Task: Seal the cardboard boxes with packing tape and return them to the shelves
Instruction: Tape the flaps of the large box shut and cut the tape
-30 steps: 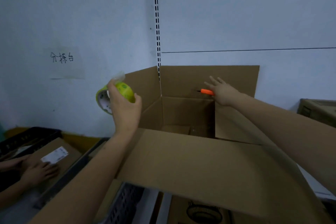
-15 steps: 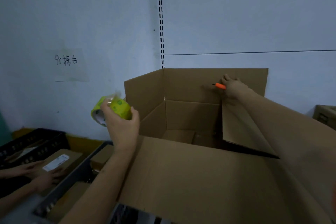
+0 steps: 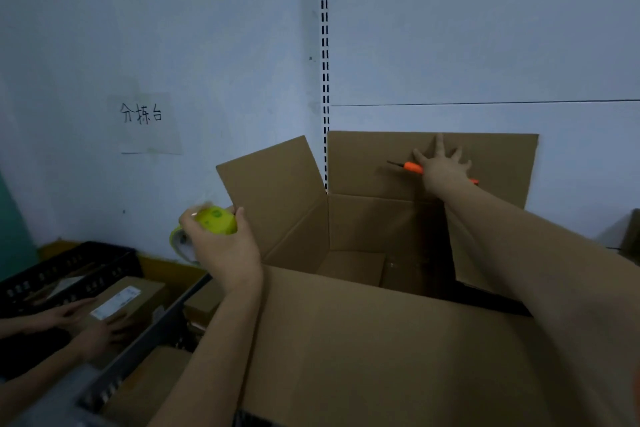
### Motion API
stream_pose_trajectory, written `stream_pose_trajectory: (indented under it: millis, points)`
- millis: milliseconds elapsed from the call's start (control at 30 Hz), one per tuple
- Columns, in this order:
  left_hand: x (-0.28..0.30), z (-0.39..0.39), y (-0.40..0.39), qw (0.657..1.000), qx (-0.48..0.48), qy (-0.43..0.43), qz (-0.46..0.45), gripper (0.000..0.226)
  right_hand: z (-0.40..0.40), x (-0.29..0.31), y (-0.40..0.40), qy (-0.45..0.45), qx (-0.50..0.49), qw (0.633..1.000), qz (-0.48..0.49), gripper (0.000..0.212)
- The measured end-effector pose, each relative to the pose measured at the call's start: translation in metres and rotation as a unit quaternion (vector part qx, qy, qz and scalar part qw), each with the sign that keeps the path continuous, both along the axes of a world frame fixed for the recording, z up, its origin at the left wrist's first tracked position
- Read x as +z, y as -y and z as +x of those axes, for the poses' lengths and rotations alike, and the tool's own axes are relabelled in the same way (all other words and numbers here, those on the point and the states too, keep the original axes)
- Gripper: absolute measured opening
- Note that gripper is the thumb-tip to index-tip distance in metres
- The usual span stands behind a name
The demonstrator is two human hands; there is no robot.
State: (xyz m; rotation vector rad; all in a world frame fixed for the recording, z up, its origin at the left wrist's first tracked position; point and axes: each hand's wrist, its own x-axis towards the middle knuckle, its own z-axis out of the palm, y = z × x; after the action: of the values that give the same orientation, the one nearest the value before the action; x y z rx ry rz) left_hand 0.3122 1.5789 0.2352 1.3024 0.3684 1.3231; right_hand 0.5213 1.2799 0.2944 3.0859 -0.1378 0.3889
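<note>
Brown corrugated cardboard box (image 3: 381, 340) stood open against the pale wall, all flaps raised. Right hand (image 3: 443, 170) pressed spread fingers on the far flap, orange-handled cutter (image 3: 412, 167) pinned under the palm. Left hand (image 3: 221, 246) gripped a green-yellow roll of packing tape (image 3: 207, 227) beside the left flap.

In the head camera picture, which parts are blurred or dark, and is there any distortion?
Head view: dim, bluish light overall; the yellow-green roll of packing tape in the left hand is motion-blurred; the inside of the large brown cardboard box under the right hand lies in deep shadow; wide-angle stretching enlarges the forearms near the edges.
</note>
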Motion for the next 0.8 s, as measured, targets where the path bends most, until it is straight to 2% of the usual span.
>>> stream_pose_trajectory:
  millis: [100,167,233,333,400,500,600,700,800]
  points:
    - [-0.008,-0.009,0.019,0.996,0.0,-0.028,0.081,0.041,0.002,0.011,-0.003,-0.038,-0.008,0.999,0.017,0.095]
    - [-0.016,-0.016,0.028,0.981,0.003,-0.046,0.187,0.04,0.0,0.018,-0.005,-0.059,-0.001,0.998,0.024,0.09]
    - [-0.022,-0.017,0.028,0.951,-0.002,-0.069,0.3,0.044,0.0,0.021,-0.002,-0.07,0.01,0.997,0.028,0.078]
    - [-0.026,-0.014,0.02,0.909,-0.042,-0.11,0.4,0.049,-0.009,0.023,0.003,-0.053,0.045,0.997,0.032,0.062]
    - [-0.029,-0.016,0.018,0.872,-0.055,-0.109,0.474,0.052,-0.018,0.021,0.007,-0.047,0.058,0.996,0.049,0.062]
    - [-0.031,-0.017,0.019,0.799,-0.054,-0.133,0.584,0.059,-0.026,0.014,0.012,-0.033,0.077,0.995,0.056,0.064]
    - [-0.025,-0.015,0.018,0.75,-0.1,-0.176,0.629,0.058,-0.043,0.007,0.006,-0.032,0.11,0.99,0.085,0.064]
    - [-0.009,-0.016,0.015,0.724,-0.196,-0.221,0.624,0.057,-0.078,0.004,-0.013,-0.01,0.173,0.974,0.146,0.058]
    - [0.008,-0.019,0.019,0.701,-0.218,-0.227,0.639,0.055,-0.109,-0.012,-0.036,-0.049,0.218,0.947,0.231,0.044]
